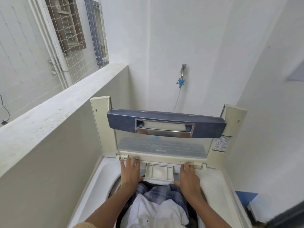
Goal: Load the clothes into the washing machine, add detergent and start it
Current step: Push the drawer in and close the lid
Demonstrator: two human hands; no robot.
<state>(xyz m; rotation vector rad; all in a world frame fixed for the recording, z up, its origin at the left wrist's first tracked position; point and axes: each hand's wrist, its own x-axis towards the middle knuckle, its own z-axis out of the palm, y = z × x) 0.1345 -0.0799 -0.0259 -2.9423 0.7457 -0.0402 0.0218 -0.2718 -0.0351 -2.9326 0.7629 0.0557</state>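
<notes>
Hands: left hand [130,172], right hand [189,176] flat, gripping nothing, flanking detergent drawer [158,171]
Lid [166,124]: upright at 12 o'clock
Tap [183,69]: beyond, 12 o'clock

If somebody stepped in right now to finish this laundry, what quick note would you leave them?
Left hand: open, fingers flat on the washing machine back rim, thumb at the detergent drawer front corner.
Right hand: open, mirrored on the drawer's other side.
Drawer: pulled out over the drum, between the hands.
Clothes: plaid and white pieces in the drum.
Lid: raised.
Done: clothes loaded.
Left: I cannot tell if detergent is in the drawer; check, push it in, lower the lid, start.
</notes>
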